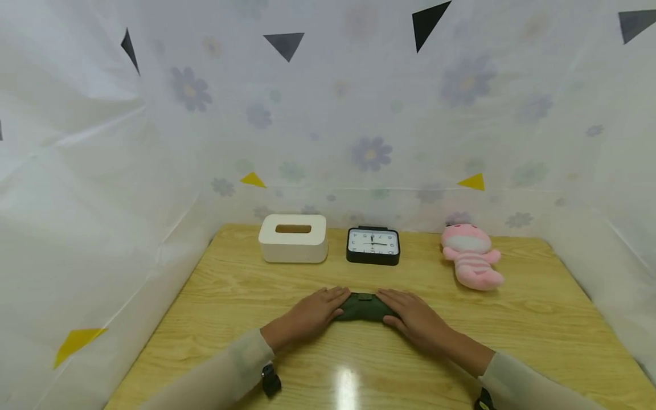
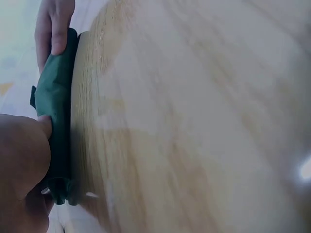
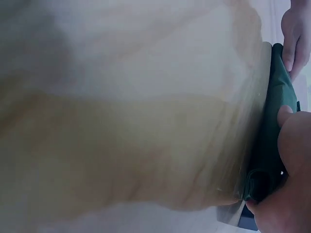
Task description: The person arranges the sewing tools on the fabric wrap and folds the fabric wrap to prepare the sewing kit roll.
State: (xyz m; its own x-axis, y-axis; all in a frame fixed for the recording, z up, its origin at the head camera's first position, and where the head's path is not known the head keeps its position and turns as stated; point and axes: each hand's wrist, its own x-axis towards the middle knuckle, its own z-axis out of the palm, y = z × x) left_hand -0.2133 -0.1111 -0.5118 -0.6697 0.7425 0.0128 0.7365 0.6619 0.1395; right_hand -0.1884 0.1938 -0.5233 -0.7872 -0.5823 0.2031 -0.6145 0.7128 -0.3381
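Note:
A rolled dark green cloth bundle (image 1: 365, 310) with a small tab on its far side lies crosswise on the wooden table. The left hand (image 1: 312, 313) holds its left end, fingers laid over the top and thumb at the near side. At the other end the right hand (image 1: 421, 320) grips in the same way. In the left wrist view the green roll (image 2: 57, 104) shows folded layers at its near end, close to the left hand (image 2: 22, 155). An open coil end of the roll (image 3: 273, 131) appears in the right wrist view, beside the right thumb (image 3: 285, 115).
A white tissue box (image 1: 294, 250) stands at the back left of the table (image 1: 215, 319). Beyond the roll is a black-framed clock (image 1: 373, 245), its dial upside down. A pink plush toy (image 1: 468, 256) lies back right. White patterned sheeting (image 1: 318, 114) encloses the back and sides.

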